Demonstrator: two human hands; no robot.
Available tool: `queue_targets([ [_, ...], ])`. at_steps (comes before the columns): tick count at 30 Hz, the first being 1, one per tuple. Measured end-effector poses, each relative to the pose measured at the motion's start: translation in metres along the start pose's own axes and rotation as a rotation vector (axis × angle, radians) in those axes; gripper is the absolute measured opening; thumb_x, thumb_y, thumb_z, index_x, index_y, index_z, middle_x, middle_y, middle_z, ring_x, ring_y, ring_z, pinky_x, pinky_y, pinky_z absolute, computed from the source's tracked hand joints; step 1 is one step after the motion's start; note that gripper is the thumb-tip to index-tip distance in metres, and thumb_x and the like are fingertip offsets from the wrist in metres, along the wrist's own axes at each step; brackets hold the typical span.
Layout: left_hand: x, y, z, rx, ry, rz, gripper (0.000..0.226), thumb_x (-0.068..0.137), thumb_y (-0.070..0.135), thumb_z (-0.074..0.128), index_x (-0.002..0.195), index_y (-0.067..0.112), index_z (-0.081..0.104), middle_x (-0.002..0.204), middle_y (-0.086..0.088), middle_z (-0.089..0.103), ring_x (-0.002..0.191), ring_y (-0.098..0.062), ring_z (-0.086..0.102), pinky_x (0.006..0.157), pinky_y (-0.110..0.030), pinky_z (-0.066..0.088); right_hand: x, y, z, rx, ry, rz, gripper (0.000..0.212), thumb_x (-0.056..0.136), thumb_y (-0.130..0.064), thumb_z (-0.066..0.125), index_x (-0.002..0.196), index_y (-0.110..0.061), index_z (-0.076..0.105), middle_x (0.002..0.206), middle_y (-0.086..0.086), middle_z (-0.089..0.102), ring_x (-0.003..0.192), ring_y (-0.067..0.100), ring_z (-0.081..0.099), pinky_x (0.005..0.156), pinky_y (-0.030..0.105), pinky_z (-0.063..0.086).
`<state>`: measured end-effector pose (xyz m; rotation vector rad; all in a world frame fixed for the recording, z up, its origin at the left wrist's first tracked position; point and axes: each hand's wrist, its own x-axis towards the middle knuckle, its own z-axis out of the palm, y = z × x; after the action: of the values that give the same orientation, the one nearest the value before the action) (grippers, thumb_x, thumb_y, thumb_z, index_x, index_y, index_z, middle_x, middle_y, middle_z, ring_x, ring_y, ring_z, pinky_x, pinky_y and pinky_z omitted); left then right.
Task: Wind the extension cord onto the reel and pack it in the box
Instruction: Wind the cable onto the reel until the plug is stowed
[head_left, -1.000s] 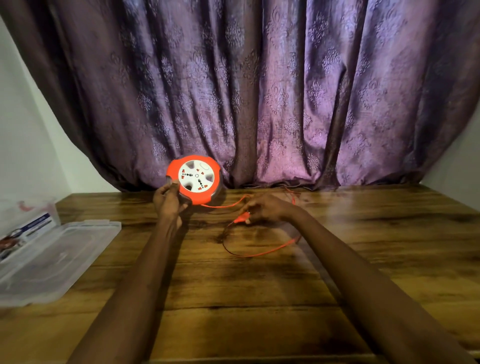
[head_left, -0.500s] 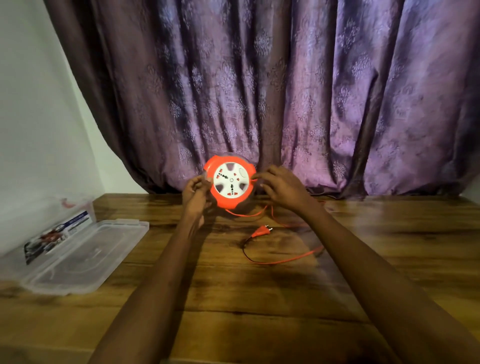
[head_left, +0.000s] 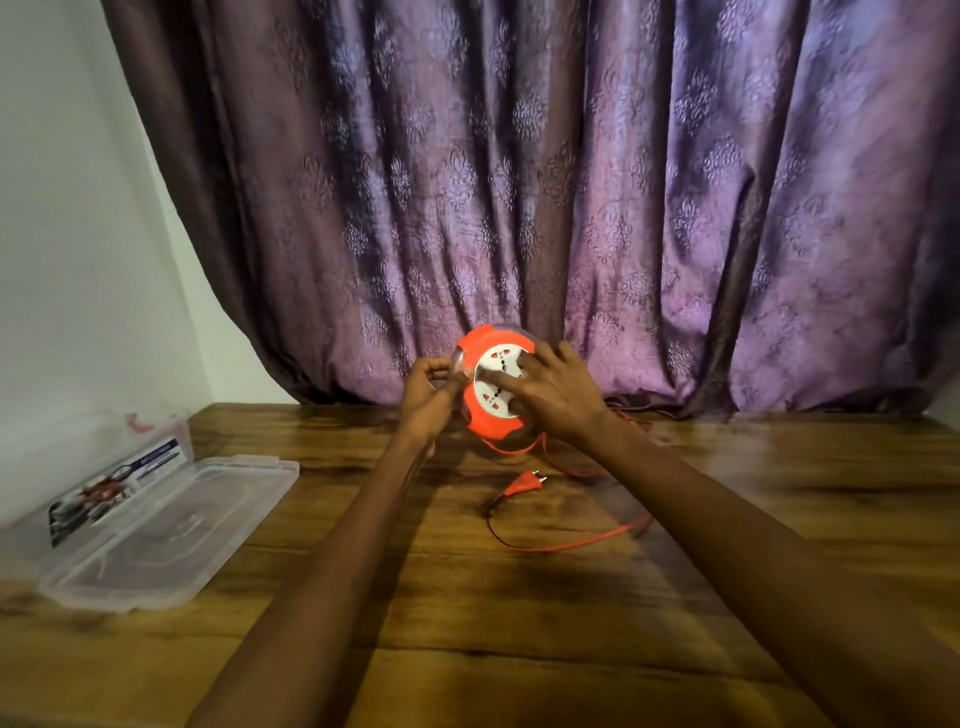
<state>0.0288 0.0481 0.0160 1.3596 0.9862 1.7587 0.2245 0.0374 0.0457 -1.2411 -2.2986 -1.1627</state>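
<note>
The orange cord reel (head_left: 493, 384) is held upright above the far edge of the wooden table (head_left: 519, 597), its white socket face toward the camera. The left hand (head_left: 431, 397) grips its left rim with curled fingers; the right hand (head_left: 553, 395) lies across the socket face, fingers spread and bent over it — covering the right half. The orange cord (head_left: 566, 543) trails from under the reel and loops loose on the table, its plug (head_left: 525, 483) lying free near the reel. At the left sits a clear plastic box (head_left: 93, 499) with its open lid (head_left: 171, 530) flat beside it. A purple patterned curtain (head_left: 571, 182) hangs just behind the reel.
</note>
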Motion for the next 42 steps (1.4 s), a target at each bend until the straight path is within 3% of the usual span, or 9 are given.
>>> queue_targets([
  [5, -0.009, 0.006, 0.019, 0.005, 0.039, 0.071, 0.029, 0.085, 0.009, 0.073, 0.105, 0.008, 0.051, 0.095, -0.011, 0.061, 0.065, -0.005, 0.064, 0.054, -0.03, 0.055, 0.005, -0.018, -0.016, 0.366, 0.07, 0.53, 0.063, 0.075, -0.06, 0.062, 0.135, -0.044, 0.048, 0.107, 0.011, 0.072, 0.104, 0.035, 0.061, 0.087, 0.041, 0.042],
  [9, -0.017, -0.002, 0.024, 0.022, 0.073, 0.09, 0.036, 0.078, 0.03, 0.08, 0.101, 0.028, 0.053, 0.102, -0.013, 0.063, 0.085, -0.037, 0.065, 0.072, -0.053, 0.057, 0.019, -0.021, -0.025, 0.911, -0.054, 0.983, 0.066, 0.07, -0.066, 0.07, 0.125, -0.03, 0.059, 0.112, 0.011, 0.071, 0.106, 0.032, 0.066, 0.088, 0.039, 0.048],
  [14, -0.021, -0.016, 0.03, 0.027, 0.072, 0.097, 0.036, 0.077, 0.036, 0.08, 0.1, 0.038, 0.054, 0.108, -0.019, 0.063, 0.09, -0.044, 0.063, 0.081, -0.063, 0.052, 0.023, -0.026, -0.014, 1.826, 0.083, 1.395, 0.046, 0.079, -0.051, 0.075, 0.078, -0.006, 0.064, 0.064, 0.018, 0.069, 0.029, 0.009, 0.04, 0.035, 0.015, 0.027],
  [18, -0.019, -0.005, 0.024, -0.024, 0.13, 0.087, 0.027, 0.086, 0.01, 0.071, 0.106, 0.015, 0.053, 0.104, -0.009, 0.059, 0.091, -0.016, 0.056, 0.085, -0.039, 0.049, 0.011, -0.014, 0.004, 1.629, 0.018, 1.172, 0.037, 0.086, -0.042, 0.07, 0.067, -0.011, 0.066, 0.059, 0.007, 0.071, 0.034, 0.013, 0.046, 0.044, 0.029, 0.044],
  [22, -0.001, -0.007, 0.007, -0.062, 0.153, -0.011, 0.029, 0.087, 0.016, 0.072, 0.111, 0.008, 0.059, 0.108, -0.015, 0.065, 0.091, -0.019, 0.059, 0.08, -0.038, 0.052, -0.002, 0.004, 0.014, 0.785, 0.114, 0.612, 0.017, 0.083, -0.043, 0.065, 0.092, -0.029, 0.069, 0.096, -0.002, 0.067, 0.088, 0.021, 0.063, 0.074, 0.036, 0.05],
  [26, 0.015, 0.001, -0.002, -0.025, 0.072, -0.049, 0.028, 0.087, 0.015, 0.071, 0.111, 0.002, 0.062, 0.09, -0.008, 0.066, 0.064, -0.009, 0.056, 0.057, -0.028, 0.047, 0.0, 0.013, 0.014, 0.319, 0.193, 0.003, 0.043, 0.078, -0.033, 0.063, 0.12, -0.038, 0.061, 0.127, 0.003, 0.054, 0.109, 0.027, 0.051, 0.079, 0.04, 0.047],
  [31, 0.02, 0.011, -0.003, 0.082, -0.057, -0.048, 0.012, 0.089, 0.016, 0.069, 0.096, 0.011, 0.061, 0.074, -0.002, 0.062, 0.048, -0.006, 0.054, 0.046, -0.025, 0.047, 0.006, 0.014, -0.003, 0.066, -0.024, -0.164, 0.058, 0.082, -0.033, 0.064, 0.134, -0.049, 0.045, 0.142, 0.011, 0.049, 0.121, 0.031, 0.051, 0.083, 0.04, 0.039],
  [36, 0.013, 0.003, 0.001, 0.083, -0.061, -0.026, 0.016, 0.088, 0.011, 0.07, 0.097, 0.01, 0.057, 0.084, -0.009, 0.063, 0.062, -0.019, 0.058, 0.054, -0.032, 0.05, 0.009, 0.008, -0.001, -0.009, -0.061, -0.073, 0.059, 0.08, -0.042, 0.067, 0.136, -0.045, 0.047, 0.123, 0.012, 0.064, 0.111, 0.034, 0.056, 0.087, 0.044, 0.039],
  [42, -0.005, -0.008, 0.018, 0.013, 0.024, 0.031, 0.03, 0.08, 0.019, 0.077, 0.099, 0.019, 0.053, 0.099, -0.01, 0.061, 0.087, -0.023, 0.059, 0.077, -0.05, 0.053, 0.011, -0.015, -0.014, 0.643, -0.092, 0.774, 0.068, 0.071, -0.068, 0.067, 0.129, -0.036, 0.053, 0.118, 0.008, 0.068, 0.109, 0.032, 0.063, 0.092, 0.041, 0.047],
])
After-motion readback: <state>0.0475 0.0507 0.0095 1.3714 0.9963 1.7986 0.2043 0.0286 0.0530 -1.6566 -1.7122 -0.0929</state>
